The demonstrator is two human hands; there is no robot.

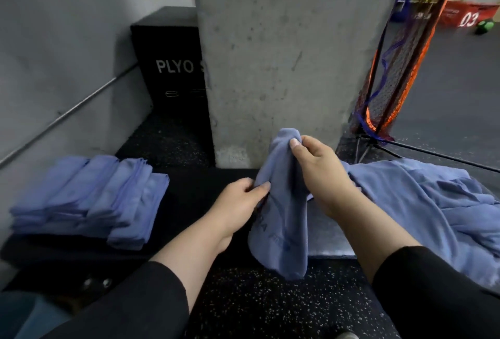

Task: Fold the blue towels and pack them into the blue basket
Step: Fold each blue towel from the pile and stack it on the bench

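**Desk:** What are the hands doing here?

**Photographer:** A person holds a crumpled blue towel (pixel 281 203) over the front edge of a dark bench (pixel 194 187). The right hand (pixel 322 173) pinches the towel's top end between thumb and curled fingers (pixel 295 144). The left hand (pixel 240 200) nips a side fold lower down, its fingertips pressed together on the cloth.

**Desk:** How does the towel lie?

**Photographer:** Its long axis runs near vertical, from the right hand's pinch down to a loose tail hanging below the bench edge, above the speckled floor (pixel 257 306). It hangs between the two hands, the right higher and farther from the camera, the left lower and nearer.

**Desk:** What does the next move turn on?

**Photographer:** In my judgement, on the left hand. It sits closer to the free hanging edge, so it is better placed to run down and find a corner, while the right keeps the top.

**Desk:** And the rest of the load?

**Photographer:** A stack of folded towels (pixel 89 200) sits at the bench's left end; an unfolded heap (pixel 422 198) lies to the right, just beside the right wrist. No blue basket is in view.
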